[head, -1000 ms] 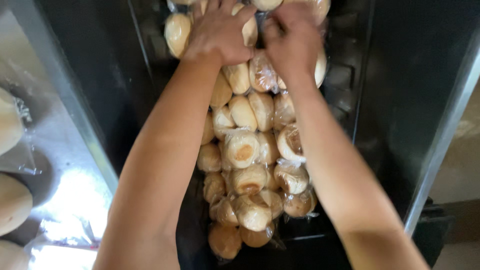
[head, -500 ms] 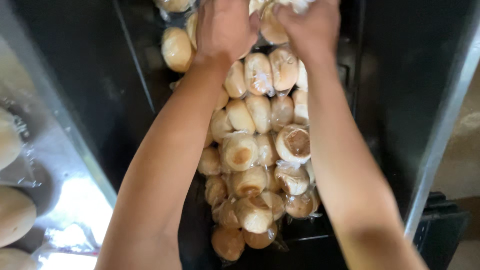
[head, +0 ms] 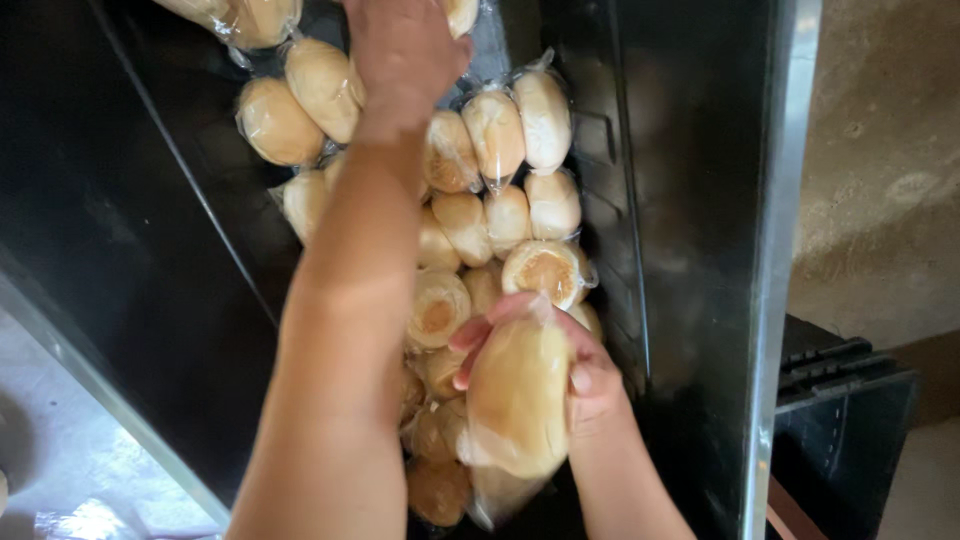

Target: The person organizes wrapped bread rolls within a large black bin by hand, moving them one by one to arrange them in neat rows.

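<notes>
A long, pale golden bread roll sealed in clear plastic wrap [head: 518, 395] is sitting low in the frame, above a heap of similar wrapped rolls [head: 480, 215], some showing browned undersides. The heap is lying inside a dark, black-walled bin [head: 150, 200] with a metal edge [head: 775, 250]; a rough beige wall [head: 880, 170] is showing at the right. The right hand [head: 560, 370] is curling its fingers around that roll, gripping it. The left hand [head: 405, 50] is reaching to the heap's far end, resting on the rolls there; I cannot tell how far open it is.
</notes>
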